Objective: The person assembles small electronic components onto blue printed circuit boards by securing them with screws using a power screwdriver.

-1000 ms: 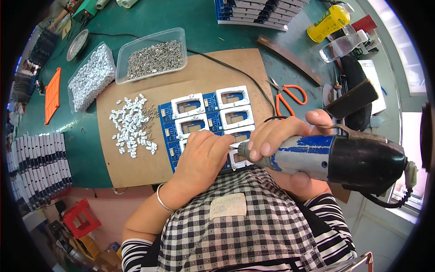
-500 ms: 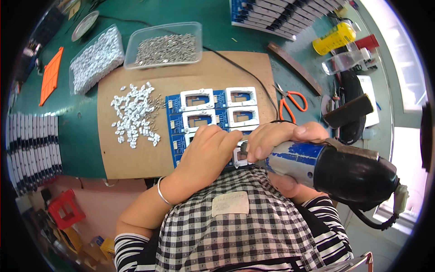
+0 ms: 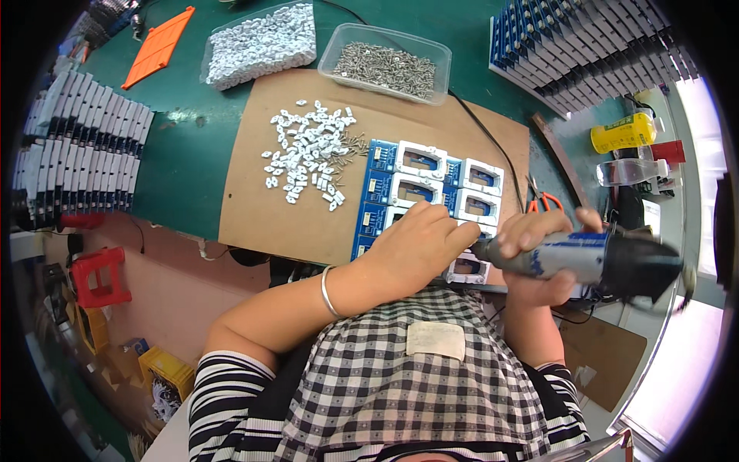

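Note:
A blue circuit board panel (image 3: pixel 377 185) with white plastic frames (image 3: pixel 421 159) on it lies before me on the brown board. My left hand (image 3: pixel 423 242) rests over the panel's near part, fingers bent and drawn together; whatever they pinch is hidden. Wrapped around a grey, blue and black electric screwdriver (image 3: pixel 581 258), my right hand (image 3: pixel 539 239) holds it tilted near level, its tip beside my left fingertips over a near frame. The tip's exact contact is hidden. Left of the panel lie a heap of small white plastic pieces (image 3: pixel 304 154) and some loose screws (image 3: pixel 352 146).
Behind stand a clear tub (image 3: pixel 442 85) of screws and a bag (image 3: pixel 262 46) of white pieces. Stacked panels rise at far right (image 3: pixel 577 54) and left (image 3: pixel 92 146). Orange-handled pliers (image 3: pixel 545 202), a metal bar (image 3: pixel 558 158) and bottles (image 3: pixel 623 135) lie right.
The whole scene has shifted rightward in view. My right hand and screwdriver have drawn slightly away from my left fingers, and the screwdriver's rear is blurred by motion.

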{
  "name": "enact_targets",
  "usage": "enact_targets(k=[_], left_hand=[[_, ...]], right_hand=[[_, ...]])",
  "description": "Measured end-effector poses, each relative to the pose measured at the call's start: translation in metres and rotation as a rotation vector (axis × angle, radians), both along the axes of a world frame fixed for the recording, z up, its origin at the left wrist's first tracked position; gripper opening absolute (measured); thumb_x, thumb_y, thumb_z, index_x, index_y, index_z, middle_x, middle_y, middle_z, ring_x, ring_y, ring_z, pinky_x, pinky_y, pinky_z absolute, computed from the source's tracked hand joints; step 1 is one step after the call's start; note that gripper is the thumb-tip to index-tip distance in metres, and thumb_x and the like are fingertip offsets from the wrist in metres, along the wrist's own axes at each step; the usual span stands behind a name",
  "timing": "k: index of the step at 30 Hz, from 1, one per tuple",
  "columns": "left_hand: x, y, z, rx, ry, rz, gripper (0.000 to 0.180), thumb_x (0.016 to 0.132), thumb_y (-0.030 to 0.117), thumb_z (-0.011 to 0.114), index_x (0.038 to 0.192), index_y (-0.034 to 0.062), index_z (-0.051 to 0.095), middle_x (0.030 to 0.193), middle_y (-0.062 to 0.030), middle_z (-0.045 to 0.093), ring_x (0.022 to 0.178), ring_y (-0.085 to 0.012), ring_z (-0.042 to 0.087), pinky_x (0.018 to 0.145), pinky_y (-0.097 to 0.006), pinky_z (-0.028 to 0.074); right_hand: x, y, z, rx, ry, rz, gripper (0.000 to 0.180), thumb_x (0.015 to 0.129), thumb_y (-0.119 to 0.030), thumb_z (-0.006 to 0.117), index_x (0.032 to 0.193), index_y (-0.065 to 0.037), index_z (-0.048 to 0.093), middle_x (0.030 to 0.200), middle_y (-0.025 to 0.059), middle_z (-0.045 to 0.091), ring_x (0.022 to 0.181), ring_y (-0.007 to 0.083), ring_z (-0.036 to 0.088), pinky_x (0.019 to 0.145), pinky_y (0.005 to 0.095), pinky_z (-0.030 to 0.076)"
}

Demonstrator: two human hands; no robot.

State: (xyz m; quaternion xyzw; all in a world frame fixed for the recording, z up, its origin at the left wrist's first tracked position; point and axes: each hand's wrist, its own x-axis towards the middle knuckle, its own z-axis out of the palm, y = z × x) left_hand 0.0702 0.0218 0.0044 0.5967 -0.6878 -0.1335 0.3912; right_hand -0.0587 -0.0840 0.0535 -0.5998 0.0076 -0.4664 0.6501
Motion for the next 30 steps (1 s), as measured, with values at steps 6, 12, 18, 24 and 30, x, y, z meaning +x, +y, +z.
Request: enact_targets(k=[6, 12, 18, 24, 30], left_hand=[[0.052, 0.021, 0.022, -0.044, -0.298, 0.195, 0.010, 0.073, 0.010, 0.064, 0.083, 0.0096, 0.063, 0.078, -0.0043, 0.059, 0.079, -0.0226, 0.053, 0.074, -0.037, 0.040], [0.110, 0.030, 0.015, 0.038, -0.706, 0.418, 0.006, 0.071, 0.014, 0.066, 0.077, 0.0135, 0.065, 0.075, 0.0014, 0.057, 0.081, -0.0183, 0.053, 0.077, -0.034, 0.037], [0.119, 0.017, 0.010, 0.050, -0.869, 0.352, 0.004, 0.071, 0.012, 0.066, 0.072, 0.0137, 0.061, 0.074, 0.0019, 0.056, 0.081, -0.0165, 0.053, 0.077, -0.033, 0.037], [0.123, 0.027, 0.021, -0.016, -0.543, 0.420, 0.007, 0.071, 0.005, 0.066, 0.074, 0.0096, 0.060, 0.076, -0.0028, 0.060, 0.076, -0.0199, 0.056, 0.073, -0.034, 0.042], [0.102, 0.079, 0.015, 0.132, -0.085, 0.518, 0.012, 0.072, 0.000, 0.067, 0.083, 0.0041, 0.065, 0.078, -0.0071, 0.062, 0.076, -0.0238, 0.058, 0.064, -0.036, 0.045]], right_hand=[[-0.022, -0.014, -0.004, 0.156, -0.036, -0.217, 0.073, 0.084, -0.052, 0.057, 0.134, -0.011, 0.023, 0.077, 0.0079, 0.052, 0.058, 0.0194, 0.055, 0.057, 0.0335, 0.049], [-0.025, -0.010, 0.000, 0.133, 0.004, -0.304, 0.076, 0.083, -0.056, 0.053, 0.134, -0.010, 0.023, 0.076, 0.0064, 0.051, 0.056, 0.0184, 0.054, 0.054, 0.0340, 0.049], [-0.028, -0.008, -0.004, 0.130, 0.021, -0.305, 0.076, 0.082, -0.057, 0.054, 0.135, -0.011, 0.024, 0.076, 0.0060, 0.051, 0.056, 0.0177, 0.054, 0.054, 0.0352, 0.049], [-0.024, -0.005, -0.002, 0.097, -0.066, -0.285, 0.071, 0.084, -0.056, 0.052, 0.134, -0.009, 0.033, 0.074, 0.0054, 0.050, 0.059, 0.0167, 0.052, 0.059, 0.0327, 0.043], [-0.031, -0.011, -0.012, 0.158, -0.034, -0.262, 0.076, 0.084, -0.055, 0.055, 0.136, -0.010, 0.023, 0.078, 0.0066, 0.050, 0.057, 0.0180, 0.054, 0.055, 0.0366, 0.049]])
